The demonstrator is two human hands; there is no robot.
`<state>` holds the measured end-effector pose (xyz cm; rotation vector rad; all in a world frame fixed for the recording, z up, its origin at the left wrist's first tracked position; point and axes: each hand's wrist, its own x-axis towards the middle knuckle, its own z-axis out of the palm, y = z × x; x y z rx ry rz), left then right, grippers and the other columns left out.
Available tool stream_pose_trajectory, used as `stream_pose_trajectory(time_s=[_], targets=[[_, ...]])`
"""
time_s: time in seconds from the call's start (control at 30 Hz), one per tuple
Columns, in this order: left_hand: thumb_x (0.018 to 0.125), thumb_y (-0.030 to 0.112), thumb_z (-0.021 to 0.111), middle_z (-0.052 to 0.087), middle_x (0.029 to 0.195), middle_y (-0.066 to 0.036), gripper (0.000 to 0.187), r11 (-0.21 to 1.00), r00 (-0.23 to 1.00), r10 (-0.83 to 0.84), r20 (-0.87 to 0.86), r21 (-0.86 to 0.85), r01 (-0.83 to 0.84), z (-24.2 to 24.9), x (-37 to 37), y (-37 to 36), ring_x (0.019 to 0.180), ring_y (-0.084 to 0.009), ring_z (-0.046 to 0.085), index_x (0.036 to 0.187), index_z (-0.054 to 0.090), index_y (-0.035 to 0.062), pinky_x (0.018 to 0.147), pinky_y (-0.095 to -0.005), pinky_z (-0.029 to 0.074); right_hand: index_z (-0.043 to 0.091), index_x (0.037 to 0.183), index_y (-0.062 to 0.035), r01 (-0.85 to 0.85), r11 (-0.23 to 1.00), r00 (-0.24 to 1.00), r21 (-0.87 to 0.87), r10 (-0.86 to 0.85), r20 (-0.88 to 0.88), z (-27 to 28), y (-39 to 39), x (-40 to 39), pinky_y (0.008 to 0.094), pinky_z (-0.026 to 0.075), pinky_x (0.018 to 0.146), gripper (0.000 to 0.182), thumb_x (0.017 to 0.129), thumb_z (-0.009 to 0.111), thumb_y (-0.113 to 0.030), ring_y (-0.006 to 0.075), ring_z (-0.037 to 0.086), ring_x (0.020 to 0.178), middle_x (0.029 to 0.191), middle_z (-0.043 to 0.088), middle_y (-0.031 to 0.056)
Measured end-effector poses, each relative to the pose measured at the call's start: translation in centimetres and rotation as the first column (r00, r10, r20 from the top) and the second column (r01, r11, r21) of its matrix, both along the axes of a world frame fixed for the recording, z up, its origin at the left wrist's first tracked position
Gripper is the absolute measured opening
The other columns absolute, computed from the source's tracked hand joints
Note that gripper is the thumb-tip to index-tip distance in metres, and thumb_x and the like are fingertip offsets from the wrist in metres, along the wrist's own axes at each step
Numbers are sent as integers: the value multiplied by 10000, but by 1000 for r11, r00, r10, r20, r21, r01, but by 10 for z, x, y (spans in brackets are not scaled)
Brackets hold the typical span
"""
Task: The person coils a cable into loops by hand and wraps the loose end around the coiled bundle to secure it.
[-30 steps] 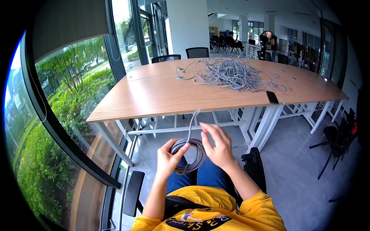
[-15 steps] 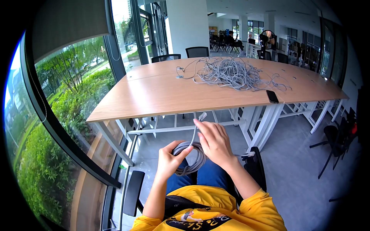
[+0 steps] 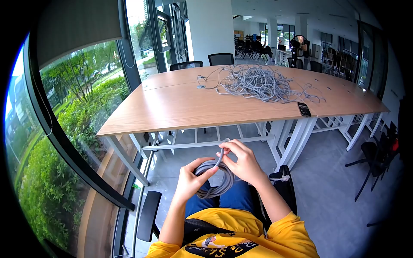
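A grey cable wound into a coil (image 3: pixel 221 185) hangs above my lap. My left hand (image 3: pixel 191 177) is closed round the coil's left side, thumb across the strands. A free end of the cable rises from the coil, with a clear plug (image 3: pixel 226 140) at its tip. My right hand (image 3: pixel 241 160) pinches this end just below the plug, its fingers bent at the coil's upper right. Another cable end with a plug (image 3: pixel 284 178) lies over the black armrest on the right.
On the wooden table (image 3: pixel 172 105) ahead lies a tangled heap of grey cables (image 3: pixel 258 84). A phone (image 3: pixel 303 109) rests near the table's front edge. Armrests flank my lap. Black chairs stand at the right and behind the table. A person (image 3: pixel 262 46) sits far back.
My right hand has closed on the cable's free end and moved slightly down. The coil has shifted a little right. The phone's screen has lit up.
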<state>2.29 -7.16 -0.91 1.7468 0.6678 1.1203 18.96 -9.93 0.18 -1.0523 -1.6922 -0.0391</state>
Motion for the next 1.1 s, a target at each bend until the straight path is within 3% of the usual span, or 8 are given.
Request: stream_pose_trajectory(time_s=[0.27, 0.33, 0.47, 0.53, 0.67, 0.87, 0.93, 1.1], targets=[[780, 119, 603, 607, 765, -29, 256, 973, 987, -147, 63, -171, 156, 3, -9, 1, 650, -63, 524, 1008, 589, 5, 610, -196, 431, 565, 981, 5, -45, 999, 999, -22, 44, -30, -1, 0, 1, 263, 451, 679, 259, 724, 600, 9, 177, 574, 756, 808, 568, 90], [775, 103, 567, 601, 738, -31, 255, 939, 990, -134, 41, -314, 140, 4, -12, 2, 614, -59, 501, 1005, 595, 0, 578, -189, 407, 553, 1020, -9, -80, 997, 996, -7, 79, -48, -2, 0, 1, 270, 452, 683, 298, 724, 592, -1, 193, 578, 757, 814, 575, 93], [754, 88, 550, 598, 711, -31, 244, 953, 999, -31, 32, -299, 40, 1, -9, 2, 598, -59, 492, 970, 613, -5, 566, -187, 397, 490, 1155, -41, -223, 973, 975, -57, 221, -38, 6, -9, 3, 271, 447, 721, 452, 713, 576, 4, 198, 585, 765, 874, 586, 94], [735, 66, 547, 592, 685, -29, 214, 980, 995, 33, 98, -200, -13, 1, -7, 1, 589, -61, 489, 916, 631, -10, 559, -187, 397, 479, 1171, -43, -244, 963, 969, -113, 237, -73, 9, -13, 0, 276, 435, 748, 490, 697, 588, 11, 187, 572, 804, 867, 585, 84], [743, 74, 553, 588, 680, -33, 191, 979, 993, 58, 106, -199, -36, 0, -6, 0, 594, -61, 491, 891, 635, -14, 562, -183, 397, 459, 1198, -48, -256, 951, 965, -172, 242, -99, 7, -11, -4, 268, 436, 736, 545, 679, 605, 28, 155, 568, 805, 928, 575, 75], [766, 102, 550, 555, 629, -15, 155, 974, 991, 73, 116, -221, -46, 1, -5, 3, 556, -49, 464, 845, 617, -14, 510, -180, 364, 450, 1207, -51, -194, 976, 981, -102, 191, -37, 1, -8, -9, 231, 453, 638, 545, 695, 607, 46, 112, 574, 715, 1045, 532, 88], [774, 120, 541, 524, 588, 6, 138, 967, 998, 46, 40, -254, -35, 3, -8, 5, 502, -34, 426, 813, 602, 3, 447, -174, 313, 446, 1209, -51, -192, 978, 981, -80, 189, -40, 0, -8, -10, 238, 456, 645, 547, 696, 606, 50, 120, 574, 721, 1049, 530, 93], [781, 128, 530, 508, 568, 15, 132, 964, 997, 40, 73, -265, -19, 0, -7, 9, 465, -29, 402, 795, 594, 14, 413, -170, 275, 436, 1208, -43, -146, 989, 989, 13, 146, -25, -6, -5, -15, 255, 464, 660, 543, 701, 602, 62, 144, 576, 724, 1053, 525, 109]])
